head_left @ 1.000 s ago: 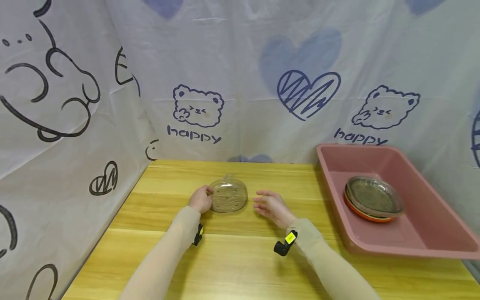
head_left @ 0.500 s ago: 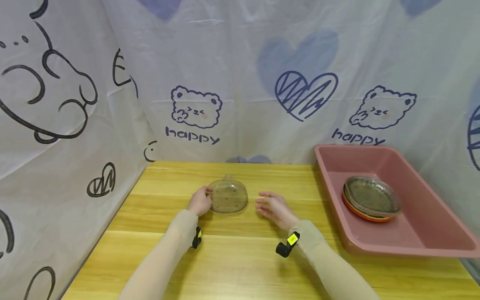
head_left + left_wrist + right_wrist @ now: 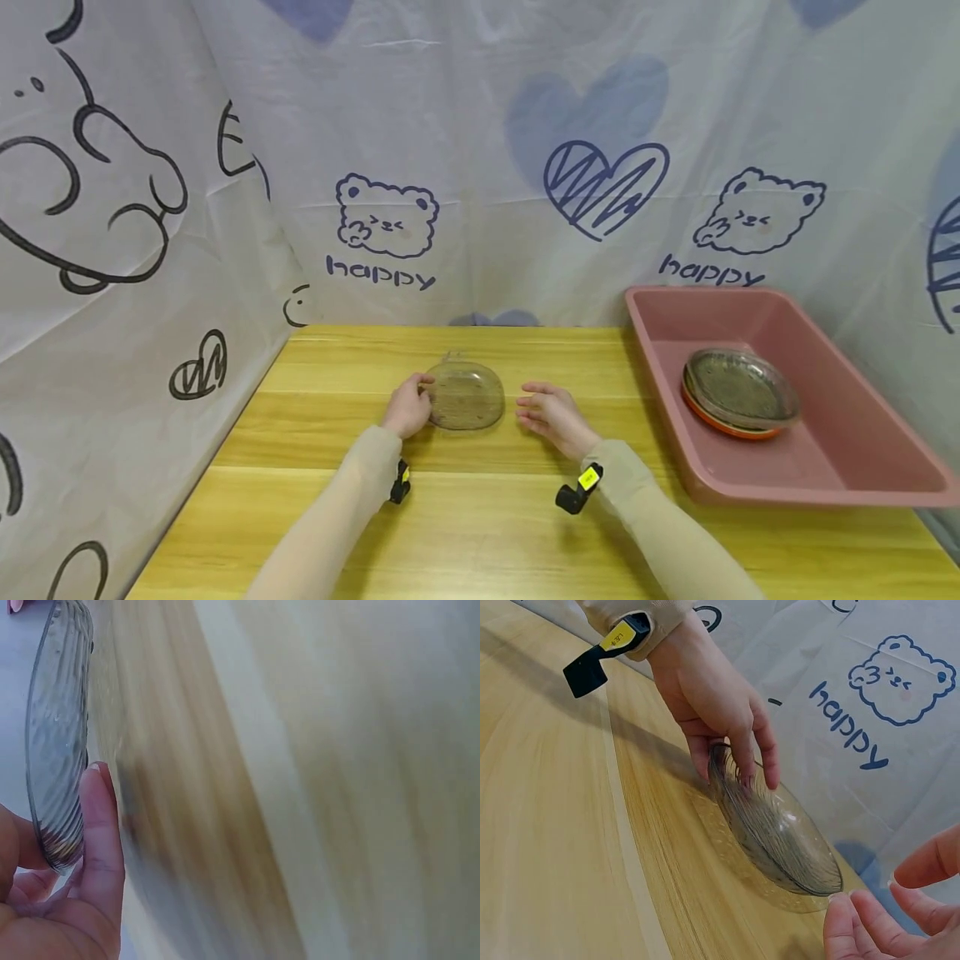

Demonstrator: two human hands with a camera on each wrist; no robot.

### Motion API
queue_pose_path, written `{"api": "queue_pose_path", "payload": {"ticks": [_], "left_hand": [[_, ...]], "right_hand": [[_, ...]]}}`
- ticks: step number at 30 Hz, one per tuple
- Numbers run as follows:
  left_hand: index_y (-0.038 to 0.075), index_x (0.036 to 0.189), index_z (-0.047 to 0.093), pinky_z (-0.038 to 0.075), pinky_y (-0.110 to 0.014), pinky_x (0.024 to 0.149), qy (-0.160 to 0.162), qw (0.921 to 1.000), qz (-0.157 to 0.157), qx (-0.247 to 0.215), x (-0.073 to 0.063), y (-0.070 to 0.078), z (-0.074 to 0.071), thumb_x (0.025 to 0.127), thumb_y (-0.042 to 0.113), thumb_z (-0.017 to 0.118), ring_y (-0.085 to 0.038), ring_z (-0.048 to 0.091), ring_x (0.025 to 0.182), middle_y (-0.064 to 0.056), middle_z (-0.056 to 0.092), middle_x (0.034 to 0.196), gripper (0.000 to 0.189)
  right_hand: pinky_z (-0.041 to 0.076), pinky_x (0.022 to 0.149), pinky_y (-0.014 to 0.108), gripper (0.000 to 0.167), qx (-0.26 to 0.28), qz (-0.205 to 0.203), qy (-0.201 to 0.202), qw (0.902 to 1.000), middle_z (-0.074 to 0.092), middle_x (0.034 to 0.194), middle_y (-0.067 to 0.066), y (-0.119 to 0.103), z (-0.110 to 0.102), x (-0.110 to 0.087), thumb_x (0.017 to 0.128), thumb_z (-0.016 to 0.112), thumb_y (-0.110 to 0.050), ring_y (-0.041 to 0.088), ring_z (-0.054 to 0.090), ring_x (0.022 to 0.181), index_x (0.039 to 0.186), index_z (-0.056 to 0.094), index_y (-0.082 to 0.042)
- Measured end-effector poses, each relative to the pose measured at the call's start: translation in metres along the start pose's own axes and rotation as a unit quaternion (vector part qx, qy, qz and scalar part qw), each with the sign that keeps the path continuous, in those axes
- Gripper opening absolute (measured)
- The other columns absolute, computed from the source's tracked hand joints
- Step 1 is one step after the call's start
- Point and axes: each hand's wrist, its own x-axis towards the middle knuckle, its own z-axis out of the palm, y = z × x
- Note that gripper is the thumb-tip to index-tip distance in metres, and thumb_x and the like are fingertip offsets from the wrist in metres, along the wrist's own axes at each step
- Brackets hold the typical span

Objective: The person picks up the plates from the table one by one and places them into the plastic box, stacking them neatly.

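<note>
My left hand (image 3: 408, 407) pinches the near-left rim of a clear ribbed glass plate (image 3: 468, 398). In the left wrist view its thumb and fingers (image 3: 101, 847) close on the rim of the plate (image 3: 60, 727), which appears edge-on close over the wood. The right wrist view shows the plate (image 3: 772, 832) tilted, with a pale clear outline on the wood around it. My right hand (image 3: 553, 417) is held to the right of the plate, fingers loosely spread and slightly bent, holding nothing. Its fingertips come near the plate's far end in the right wrist view.
A pink plastic basin (image 3: 862, 479) stands at the right of the wooden table (image 3: 480, 533). Inside it a clear glass plate (image 3: 742, 387) lies stacked on an orange-edged dish (image 3: 738, 429). A printed white cloth (image 3: 480, 167) hangs behind and at the left.
The left hand has shifted a little to the right with the glass plate in its grip. The right hand has moved very slightly right. The head view has turned slightly.
</note>
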Motion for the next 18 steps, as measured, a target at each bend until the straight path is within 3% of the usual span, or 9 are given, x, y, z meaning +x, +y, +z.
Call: {"api": "queue_pose_path", "payload": {"ticks": [10,18], "left_hand": [[0.003,0.146,0.045,0.064,-0.032,0.068,-0.015,0.9985,0.001,-0.052,-0.003,0.008,0.012,0.105,0.003,0.035,-0.018,0.068,0.069,-0.025,0.062,0.124,0.041],[0.004,0.147,0.045,0.064,-0.035,0.066,-0.016,0.9973,0.030,-0.066,-0.007,0.022,0.019,0.106,0.006,0.037,-0.018,0.066,0.067,-0.025,0.061,0.124,0.042]], "right_hand": [[0.057,0.077,0.019,0.048,0.005,-0.001,0.011,0.9999,0.059,0.121,0.020,0.001,-0.011,-0.002,0.100,0.048,-0.002,0.014,0.064,0.087,0.145,0.040,0.009],[0.057,0.081,0.020,0.050,0.011,0.002,0.017,0.9998,0.059,0.116,0.016,0.001,-0.019,-0.002,0.100,0.046,-0.003,0.015,0.063,0.089,0.148,0.035,0.007]]}}
